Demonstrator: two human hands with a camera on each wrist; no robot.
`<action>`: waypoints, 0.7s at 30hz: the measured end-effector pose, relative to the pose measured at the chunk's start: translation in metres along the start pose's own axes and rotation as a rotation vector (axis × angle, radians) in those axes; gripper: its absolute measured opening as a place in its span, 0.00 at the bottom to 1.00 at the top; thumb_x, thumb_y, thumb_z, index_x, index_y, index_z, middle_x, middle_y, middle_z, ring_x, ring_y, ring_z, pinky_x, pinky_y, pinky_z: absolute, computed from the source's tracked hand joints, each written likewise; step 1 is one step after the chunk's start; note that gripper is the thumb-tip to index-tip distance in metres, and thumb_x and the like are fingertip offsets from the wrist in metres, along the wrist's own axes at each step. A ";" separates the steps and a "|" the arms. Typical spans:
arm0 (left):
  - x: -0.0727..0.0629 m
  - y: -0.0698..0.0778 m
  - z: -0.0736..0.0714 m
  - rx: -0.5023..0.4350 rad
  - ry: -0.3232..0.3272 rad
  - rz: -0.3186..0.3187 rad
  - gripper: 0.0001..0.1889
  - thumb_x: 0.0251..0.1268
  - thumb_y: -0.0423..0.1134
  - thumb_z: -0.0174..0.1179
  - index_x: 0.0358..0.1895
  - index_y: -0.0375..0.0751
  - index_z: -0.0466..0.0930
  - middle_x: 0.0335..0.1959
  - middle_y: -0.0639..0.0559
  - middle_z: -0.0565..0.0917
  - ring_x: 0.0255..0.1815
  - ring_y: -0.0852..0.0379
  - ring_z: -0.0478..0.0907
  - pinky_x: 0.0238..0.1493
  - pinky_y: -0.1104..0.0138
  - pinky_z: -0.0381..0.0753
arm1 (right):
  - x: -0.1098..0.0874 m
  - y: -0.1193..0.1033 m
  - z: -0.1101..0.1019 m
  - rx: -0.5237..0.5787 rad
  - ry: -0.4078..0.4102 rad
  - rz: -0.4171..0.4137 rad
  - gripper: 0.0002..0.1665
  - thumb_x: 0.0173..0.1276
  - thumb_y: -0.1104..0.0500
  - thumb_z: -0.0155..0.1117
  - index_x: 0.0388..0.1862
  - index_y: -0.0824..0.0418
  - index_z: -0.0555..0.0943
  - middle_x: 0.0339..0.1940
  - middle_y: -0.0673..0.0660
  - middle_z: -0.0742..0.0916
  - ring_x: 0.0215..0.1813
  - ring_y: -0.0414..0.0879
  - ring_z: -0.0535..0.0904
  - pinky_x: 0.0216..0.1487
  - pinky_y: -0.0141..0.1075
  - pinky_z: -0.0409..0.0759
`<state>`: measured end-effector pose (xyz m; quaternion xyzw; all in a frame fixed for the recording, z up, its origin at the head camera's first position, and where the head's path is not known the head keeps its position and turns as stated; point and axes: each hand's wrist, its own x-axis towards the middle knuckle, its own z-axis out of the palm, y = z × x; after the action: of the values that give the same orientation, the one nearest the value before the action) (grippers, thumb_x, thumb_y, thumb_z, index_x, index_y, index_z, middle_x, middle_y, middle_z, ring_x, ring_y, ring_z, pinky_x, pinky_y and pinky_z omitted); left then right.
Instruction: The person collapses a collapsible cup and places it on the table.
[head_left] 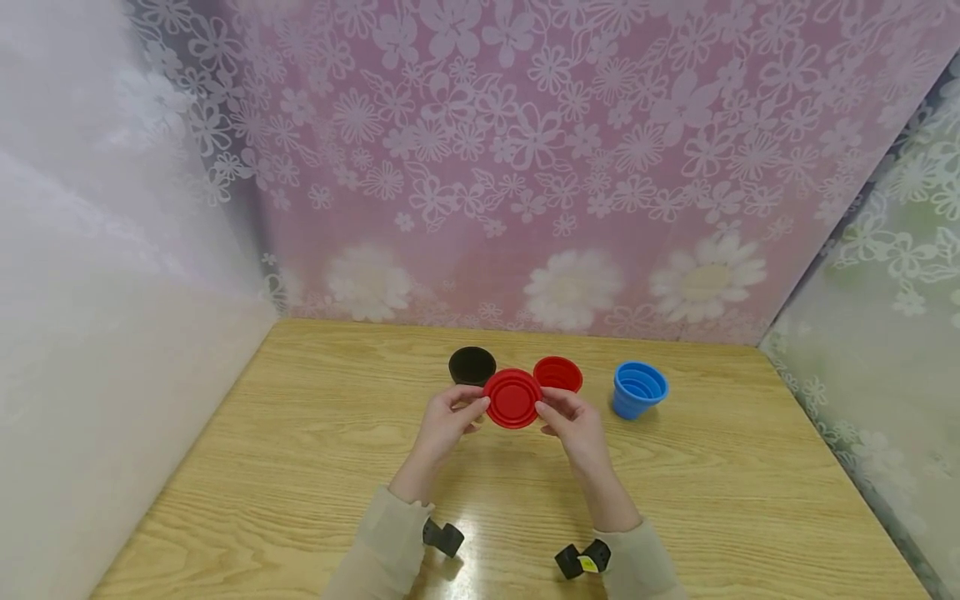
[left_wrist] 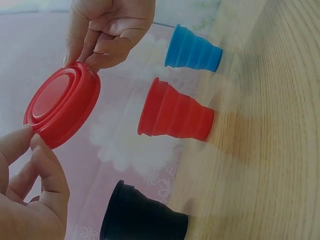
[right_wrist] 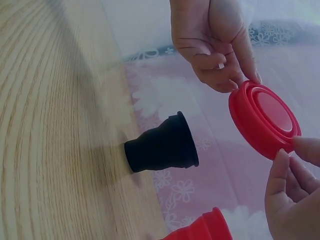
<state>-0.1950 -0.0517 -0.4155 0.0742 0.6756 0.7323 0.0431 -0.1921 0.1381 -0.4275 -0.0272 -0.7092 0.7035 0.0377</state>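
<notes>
Pale sleeves [head_left: 386,546] with 2 black cameras [head_left: 450,540] at the wrists lead to a person's left hand [head_left: 442,423] and right hand [head_left: 581,433], thumbs and fingers pinching opposite edges of a flattened red cup [head_left: 513,400] above a wooden table [head_left: 300,458]. Beyond, 3 upright cups stand apart, left to right: black cup [head_left: 472,365], tall red cup [head_left: 558,374], blue cup [head_left: 636,395].
</notes>
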 end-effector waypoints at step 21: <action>0.011 -0.023 -0.005 -0.039 0.015 -0.032 0.14 0.59 0.35 0.57 0.45 0.28 0.75 0.33 0.48 0.77 0.32 0.51 0.79 0.35 0.66 0.79 | -0.001 -0.001 -0.001 -0.012 -0.012 -0.035 0.17 0.58 0.70 0.59 0.48 0.68 0.75 0.39 0.61 0.81 0.32 0.46 0.78 0.32 0.33 0.78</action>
<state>-0.2078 -0.0527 -0.4386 0.0569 0.6625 0.7451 0.0513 -0.1915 0.1388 -0.4266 -0.0107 -0.7138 0.6988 0.0458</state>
